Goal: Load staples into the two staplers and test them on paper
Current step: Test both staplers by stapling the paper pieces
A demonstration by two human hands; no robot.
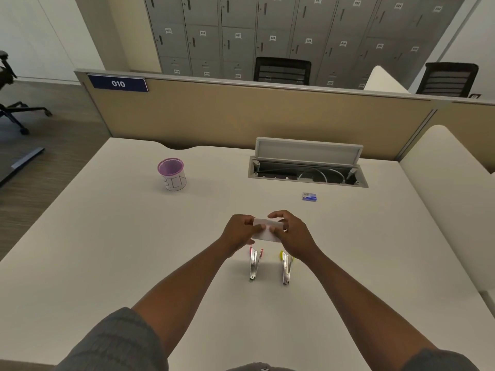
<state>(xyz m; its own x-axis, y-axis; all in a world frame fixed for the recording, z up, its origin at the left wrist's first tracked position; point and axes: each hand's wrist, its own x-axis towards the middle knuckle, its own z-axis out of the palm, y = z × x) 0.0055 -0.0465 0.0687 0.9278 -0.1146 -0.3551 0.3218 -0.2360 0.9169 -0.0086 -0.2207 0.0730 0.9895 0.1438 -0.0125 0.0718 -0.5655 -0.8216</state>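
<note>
Both hands hold a small white piece of paper (267,229) above the white desk (107,250). My left hand (238,232) pinches its left end and my right hand (290,232) pinches its right end. Just below the hands, two small staplers lie side by side on the desk, both swung open: a red stapler (254,263) on the left and a yellow stapler (286,267) on the right. A small blue staple box (309,196) sits farther back to the right.
A purple-rimmed cup labelled BIN (172,174) stands at the back left. An open cable tray (308,170) is set into the desk at the back. A beige partition (241,113) rises behind, and a white divider (442,183) stands on the right.
</note>
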